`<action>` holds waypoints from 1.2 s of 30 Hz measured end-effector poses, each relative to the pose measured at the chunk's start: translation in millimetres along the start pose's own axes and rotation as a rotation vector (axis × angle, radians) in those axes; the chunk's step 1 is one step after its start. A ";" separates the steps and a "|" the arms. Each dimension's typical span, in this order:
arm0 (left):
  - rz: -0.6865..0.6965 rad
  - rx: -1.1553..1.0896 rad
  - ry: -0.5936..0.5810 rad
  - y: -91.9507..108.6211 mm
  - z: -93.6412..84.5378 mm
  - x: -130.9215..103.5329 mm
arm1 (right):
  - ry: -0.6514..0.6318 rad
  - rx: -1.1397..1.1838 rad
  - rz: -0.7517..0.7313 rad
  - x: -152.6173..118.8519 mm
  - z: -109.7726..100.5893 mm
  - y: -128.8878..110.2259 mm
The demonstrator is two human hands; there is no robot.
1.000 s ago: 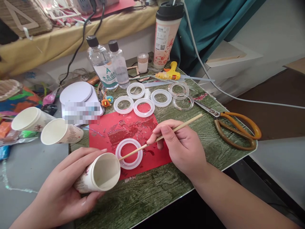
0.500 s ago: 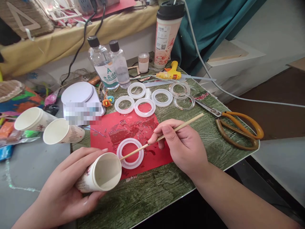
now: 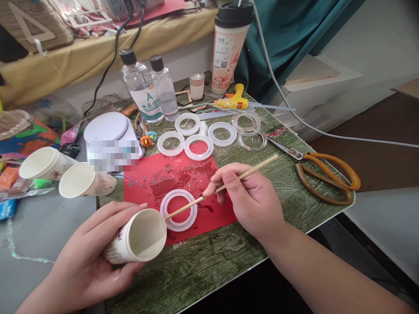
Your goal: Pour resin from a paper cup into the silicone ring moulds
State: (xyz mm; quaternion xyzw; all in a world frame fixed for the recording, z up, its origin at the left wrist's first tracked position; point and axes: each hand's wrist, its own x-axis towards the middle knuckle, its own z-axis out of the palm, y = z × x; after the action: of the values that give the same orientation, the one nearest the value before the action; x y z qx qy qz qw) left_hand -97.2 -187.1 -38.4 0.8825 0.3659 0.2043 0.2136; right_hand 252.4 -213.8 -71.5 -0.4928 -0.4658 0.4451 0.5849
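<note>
Though near scissors [image 3: 297,155], right hand [image 3: 250,198] clear

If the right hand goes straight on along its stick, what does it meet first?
Likely the paper cup in the left hand: the stick in the right hand points at its rim. Depth is unclear; the stick may meet the white ring first.

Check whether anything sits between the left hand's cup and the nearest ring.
Yes: the wooden stick in the right hand slants across the ring, its tip beside the rim of the cup. I see nothing else between.
</note>
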 end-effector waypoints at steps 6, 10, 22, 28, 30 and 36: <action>0.021 0.014 0.004 -0.8 0.7 0.8 | 0.003 -0.010 0.006 0.5 0.3 -0.5; 0.020 0.010 0.004 -1.3 1.4 -0.3 | 0.002 0.001 0.016 0.3 0.8 0.3; 0.072 0.088 -0.012 3.0 -11.3 12.0 | -0.002 0.019 0.006 1.6 2.2 -1.2; 0.066 0.085 -0.061 1.0 -13.2 9.6 | -0.008 0.034 0.006 1.5 2.2 -1.3; 0.067 0.081 -0.059 1.9 -11.4 8.2 | -0.010 0.056 0.004 0.8 2.0 -0.9; 0.032 0.068 0.018 3.3 -3.5 4.9 | -0.006 0.054 0.008 -0.5 1.2 0.1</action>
State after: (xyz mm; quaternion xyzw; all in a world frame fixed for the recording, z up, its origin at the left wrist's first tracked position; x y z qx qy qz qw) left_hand -93.9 -184.9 -32.7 0.8931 0.3604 0.2029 0.1771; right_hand 251.2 -214.0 -71.5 -0.4774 -0.4532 0.4612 0.5950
